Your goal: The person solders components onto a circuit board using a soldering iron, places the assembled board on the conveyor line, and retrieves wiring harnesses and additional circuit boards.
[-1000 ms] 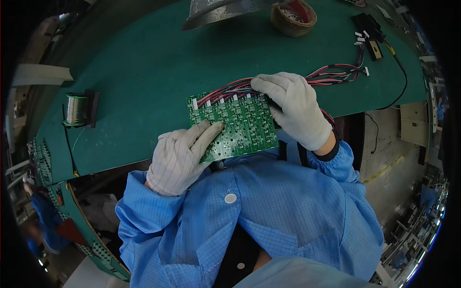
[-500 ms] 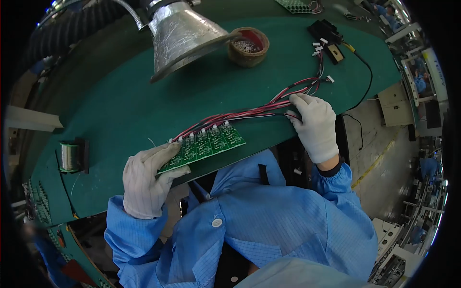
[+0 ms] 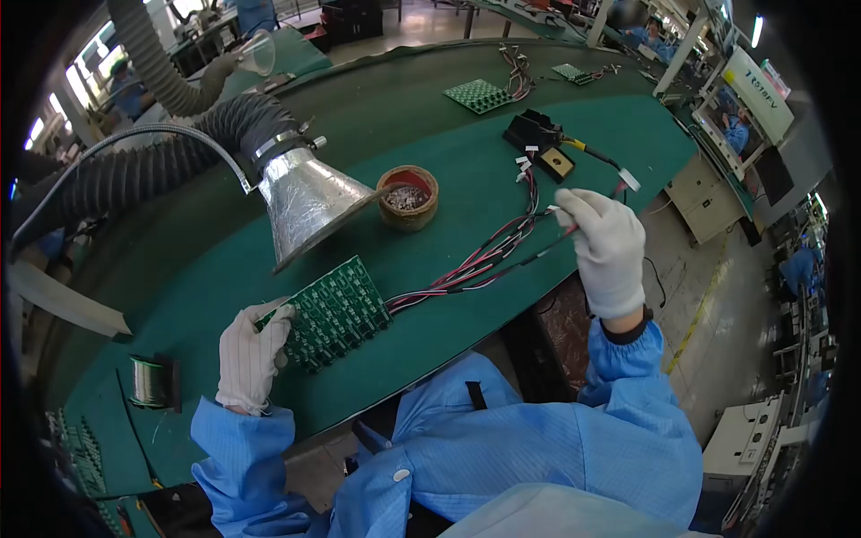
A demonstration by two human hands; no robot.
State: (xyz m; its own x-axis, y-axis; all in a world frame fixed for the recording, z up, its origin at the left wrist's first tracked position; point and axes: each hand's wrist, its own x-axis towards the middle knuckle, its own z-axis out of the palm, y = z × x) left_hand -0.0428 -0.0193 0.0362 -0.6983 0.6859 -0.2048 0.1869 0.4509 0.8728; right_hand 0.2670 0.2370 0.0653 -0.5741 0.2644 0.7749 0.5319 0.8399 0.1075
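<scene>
My left hand [image 3: 256, 354], in a white glove, is closed on the left edge of a green circuit board [image 3: 336, 314]. The board is tilted up above the green bench mat. From its right edge a bundle of red, black and white wires [image 3: 484, 262] runs across the mat. My gloved right hand [image 3: 612, 251] is raised at the bench's right, with thumb and fingers pinched on one of these wires. A white connector [image 3: 630, 180] sticks up just beyond that hand. Other white plugs [image 3: 524, 167] lie at the bundle's far end.
A foil-covered fume hood [image 3: 314, 202] hangs over the mat [image 3: 206, 296], beside a round pot [image 3: 409, 199]. A solder spool [image 3: 151, 382] stands at the left. Behind the wires are a black stand [image 3: 529, 130] and a sponge tray [image 3: 557, 162]. Another wired board [image 3: 478, 95] lies farther back.
The view has tilted upward. My left hand has turned the board over and raised its far edge. My right hand has lifted one wire away from the bundle.
</scene>
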